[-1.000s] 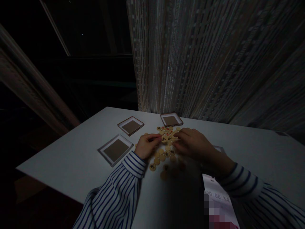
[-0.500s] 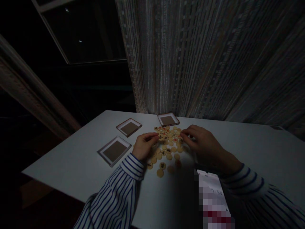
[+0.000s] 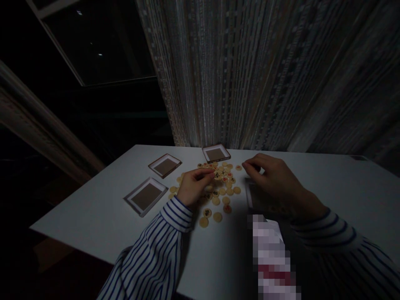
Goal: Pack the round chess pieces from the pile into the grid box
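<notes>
Round wooden Chinese chess pieces (image 3: 217, 216) lie in a loose spread on the white table, some with black or red characters, others blank side up. My left hand (image 3: 195, 185) is closed in a pinch, with a black-marked chess piece (image 3: 218, 174) at its fingertips over the spread. To the right, my right hand (image 3: 275, 177) has thumb and forefinger brought together; whatever they hold is hidden. A red-marked chess piece (image 3: 238, 167) lies just left of those fingertips. Partly under my right hand is a shallow tray (image 3: 249, 196), with a few pieces dimly visible in it.
Two shallow box trays stand at the left, a grey-rimmed tray (image 3: 133, 203) and a brown-rimmed tray (image 3: 154, 167). Another brown-rimmed tray (image 3: 229, 157) sits at the back. A phone-like object, partly blurred out (image 3: 276, 231), is in front. Curtains (image 3: 215, 83) hang behind the table (image 3: 93, 208).
My right hand has moved right and away from the middle of the spread, and a red-marked piece now shows apart near its fingertips. My left hand keeps its pinch. The view has shifted slightly.
</notes>
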{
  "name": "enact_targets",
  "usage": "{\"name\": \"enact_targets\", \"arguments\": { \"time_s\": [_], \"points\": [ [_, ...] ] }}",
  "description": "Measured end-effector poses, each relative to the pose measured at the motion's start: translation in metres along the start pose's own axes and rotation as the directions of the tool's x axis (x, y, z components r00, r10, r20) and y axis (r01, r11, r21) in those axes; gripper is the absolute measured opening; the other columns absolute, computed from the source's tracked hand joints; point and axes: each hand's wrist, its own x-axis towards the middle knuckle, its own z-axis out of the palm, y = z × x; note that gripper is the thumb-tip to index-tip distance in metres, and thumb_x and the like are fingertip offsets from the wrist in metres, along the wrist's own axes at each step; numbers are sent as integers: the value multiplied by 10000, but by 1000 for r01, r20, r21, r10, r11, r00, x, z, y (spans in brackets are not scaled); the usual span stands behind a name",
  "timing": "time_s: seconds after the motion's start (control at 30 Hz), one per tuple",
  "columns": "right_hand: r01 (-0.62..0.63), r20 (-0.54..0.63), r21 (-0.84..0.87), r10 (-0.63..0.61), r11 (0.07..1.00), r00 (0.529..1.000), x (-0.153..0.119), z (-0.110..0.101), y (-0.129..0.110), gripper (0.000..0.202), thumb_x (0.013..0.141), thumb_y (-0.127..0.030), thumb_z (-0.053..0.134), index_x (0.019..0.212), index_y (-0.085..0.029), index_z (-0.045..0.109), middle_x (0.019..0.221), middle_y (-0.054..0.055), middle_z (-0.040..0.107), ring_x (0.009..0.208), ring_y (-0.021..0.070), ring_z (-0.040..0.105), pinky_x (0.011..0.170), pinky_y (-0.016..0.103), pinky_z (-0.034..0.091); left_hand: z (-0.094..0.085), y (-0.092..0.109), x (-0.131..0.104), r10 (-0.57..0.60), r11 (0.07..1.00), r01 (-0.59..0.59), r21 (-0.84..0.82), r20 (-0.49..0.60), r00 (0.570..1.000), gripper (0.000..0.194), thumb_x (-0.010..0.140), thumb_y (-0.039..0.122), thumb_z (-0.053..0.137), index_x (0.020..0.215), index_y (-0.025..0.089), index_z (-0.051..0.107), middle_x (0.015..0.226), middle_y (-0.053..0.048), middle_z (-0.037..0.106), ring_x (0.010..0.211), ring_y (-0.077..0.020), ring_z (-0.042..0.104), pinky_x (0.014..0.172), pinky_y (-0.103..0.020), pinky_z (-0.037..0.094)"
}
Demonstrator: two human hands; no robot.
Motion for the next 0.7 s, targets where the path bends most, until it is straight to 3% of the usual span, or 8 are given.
{"name": "enact_targets", "arguments": {
  "time_s": [0.7],
  "points": [
    [20,195,-157,11,987,981,-6,-34,15,275,856,-337,438,804,-186,662,746,36,666,654,151,582,596,278,402,38,14,5,-14,1000,14,1,127,992,178,635,210,706,794,131,715,779,-47,719,730,-147,631,698,-250,492]
  ]
}}
